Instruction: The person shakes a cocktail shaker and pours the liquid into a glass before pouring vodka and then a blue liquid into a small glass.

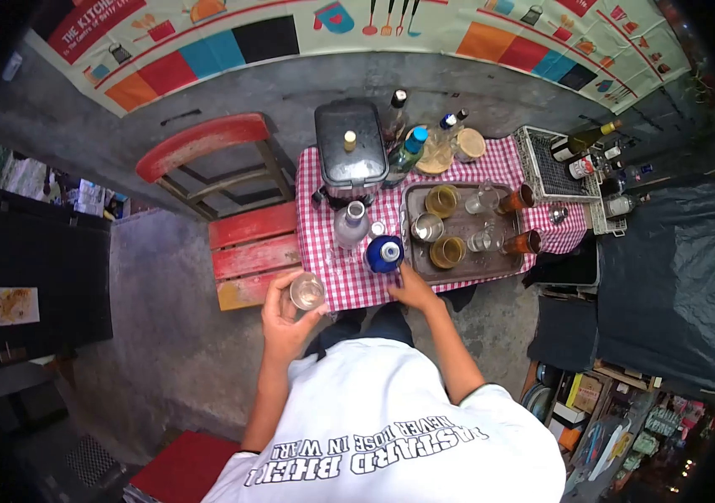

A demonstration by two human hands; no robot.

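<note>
My left hand holds a small clear glass over the near left corner of the table with the red-and-white checked cloth. My right hand rests on the cloth's near edge, touching the front rim of a metal tray and just below a blue bottle. A clear glass bottle stands left of the blue one. On the tray stand several glasses of amber and yellow drink and a metal cup.
A dark lidded pot and several bottles stand at the table's back. A red wooden chair is left of the table. A white wire crate with bottles sits to the right, next to dark tarpaulin.
</note>
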